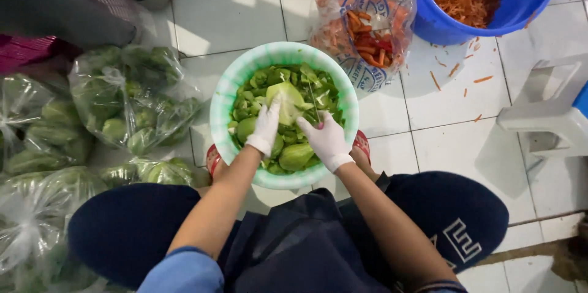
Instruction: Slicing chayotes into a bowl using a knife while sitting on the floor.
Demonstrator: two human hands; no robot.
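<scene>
1. Two gloved hands worked over a green plastic bowl (222, 104) that stood on the white tiled floor (429, 115) between the person's knees.
2. The left hand (265, 129) grasped a pale green vegetable half (286, 98) at the bowl's middle, fingers curled around its near side.
3. The right hand (326, 138) was clenched on a thin knife (313, 102), whose blade pointed toward the bowl's far rim, just beside the held piece.
4. Chopped green pieces (278, 77) filled the bowl's far half; bigger whole pieces (296, 156) lay against its near rim.
5. Beyond the bowl's far right rim, a clear bag of cut carrot and red pepper (366, 29) lay on the floor, touching a blue bucket (453, 26) of shredded carrot.
6. Left of the bowl, several clear bags of green vegetables (128, 100) were heaped on the floor.
7. A white plastic stool (551, 118) stood at the right edge, well apart.
</scene>
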